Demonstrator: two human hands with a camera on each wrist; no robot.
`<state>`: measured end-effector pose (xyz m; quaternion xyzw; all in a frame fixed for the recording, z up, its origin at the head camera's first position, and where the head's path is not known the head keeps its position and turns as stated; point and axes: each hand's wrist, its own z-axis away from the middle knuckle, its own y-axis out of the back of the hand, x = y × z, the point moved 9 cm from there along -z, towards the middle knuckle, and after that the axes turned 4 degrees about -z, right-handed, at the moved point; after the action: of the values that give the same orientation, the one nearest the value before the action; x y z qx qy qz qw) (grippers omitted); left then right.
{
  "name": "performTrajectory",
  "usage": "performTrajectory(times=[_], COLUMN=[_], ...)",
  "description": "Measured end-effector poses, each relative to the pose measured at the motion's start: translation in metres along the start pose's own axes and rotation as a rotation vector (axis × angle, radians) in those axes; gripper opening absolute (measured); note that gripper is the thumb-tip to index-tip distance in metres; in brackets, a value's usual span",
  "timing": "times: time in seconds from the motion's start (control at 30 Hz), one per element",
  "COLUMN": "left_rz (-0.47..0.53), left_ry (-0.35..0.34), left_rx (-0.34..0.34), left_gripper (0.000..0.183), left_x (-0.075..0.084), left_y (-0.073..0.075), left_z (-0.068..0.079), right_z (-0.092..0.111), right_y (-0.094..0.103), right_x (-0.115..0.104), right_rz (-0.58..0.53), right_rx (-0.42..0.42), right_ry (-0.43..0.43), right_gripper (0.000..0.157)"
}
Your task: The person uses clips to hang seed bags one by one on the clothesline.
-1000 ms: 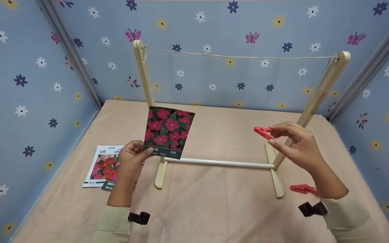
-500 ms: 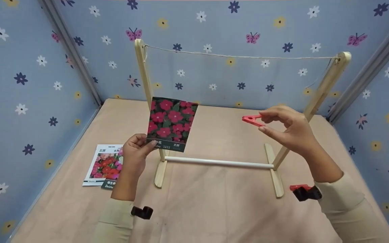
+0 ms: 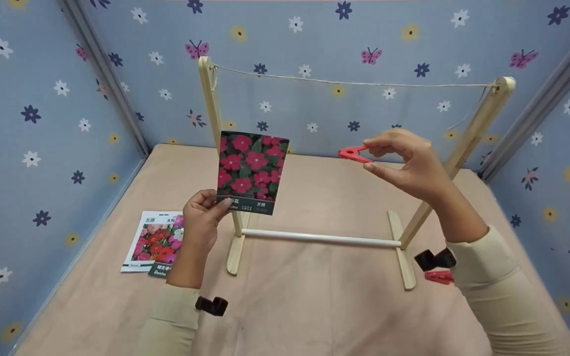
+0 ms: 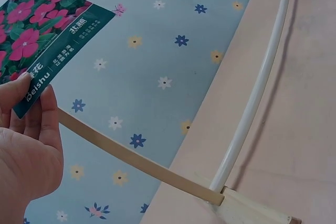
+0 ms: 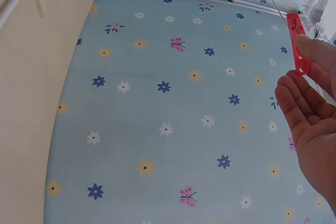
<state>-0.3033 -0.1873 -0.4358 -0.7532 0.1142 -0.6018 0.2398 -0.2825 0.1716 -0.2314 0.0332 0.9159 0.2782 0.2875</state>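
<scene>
My left hand [image 3: 202, 217] pinches a seed packet [image 3: 253, 165] by its lower left corner, thumb in front. Pink-red flowers cover the packet, with a dark green band along its bottom; it stands upright before the left post. In the left wrist view, the thumb and fingers clasp the packet [image 4: 52, 30] at one corner. My right hand [image 3: 406, 158] holds a red clothespin [image 3: 353, 154] between thumb and fingertips, its nose pointing left. Above both hands a thin string [image 3: 339, 82] spans the wooden rack, with nothing hung on it.
Wooden posts [image 3: 480, 121] rise at both ends of the rack, joined low down by a white rod [image 3: 319, 238]. More seed packets [image 3: 151, 242] lie at left on the table [image 3: 290, 306], partly behind the left forearm. Red clothespins [image 3: 438, 277] lie at right beside the right sleeve.
My left hand has raised the seed packet a little. My right hand has moved up and to the left with the clothespin, closer to the packet.
</scene>
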Motion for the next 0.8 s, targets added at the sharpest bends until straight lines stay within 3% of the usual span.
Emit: performTrajectory(times=[0.23,0.57,0.8], left_rz=[0.049,0.097,0.097], left_ry=[-0.005,-0.003,-0.024], left_rx=[0.007,0.058,0.085], left_gripper=[0.03,0.026,0.023], left_x=[-0.001,0.001,0.005], left_y=[-0.008,-0.019,-0.027], left_z=[-0.001,-0.001,-0.003], right_z=[-0.018,-0.037,-0.049], right_y=[-0.012,-0.026,-0.04], right_x=[-0.001,0.002,0.0], right_rz=[0.123,0.02,0.035], right_rx=[-0.053,-0.054,-0.03], right_ry=[0.001,-0.053,-0.038], right_gripper=[0.036,0.036,0.035])
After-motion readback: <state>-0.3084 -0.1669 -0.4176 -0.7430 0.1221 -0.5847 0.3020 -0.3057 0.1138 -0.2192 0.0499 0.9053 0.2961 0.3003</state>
